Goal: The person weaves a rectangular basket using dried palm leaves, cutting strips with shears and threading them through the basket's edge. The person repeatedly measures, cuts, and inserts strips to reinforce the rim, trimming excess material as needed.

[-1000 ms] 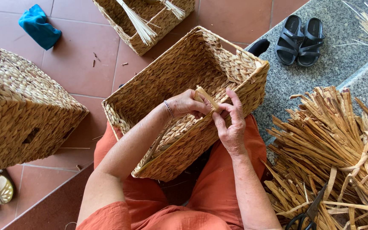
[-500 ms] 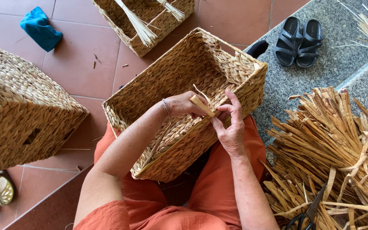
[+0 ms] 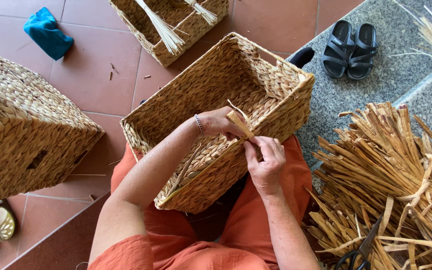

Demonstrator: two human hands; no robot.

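Basket amid reed bundle, scissors

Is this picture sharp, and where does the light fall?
Head view: sharp throughout, no motion blur on the left hand or right hand; soft daylight, brightest on the stone ledge and straw bundle; soft shadow inside the basket; slight wide-angle stretch at edges.
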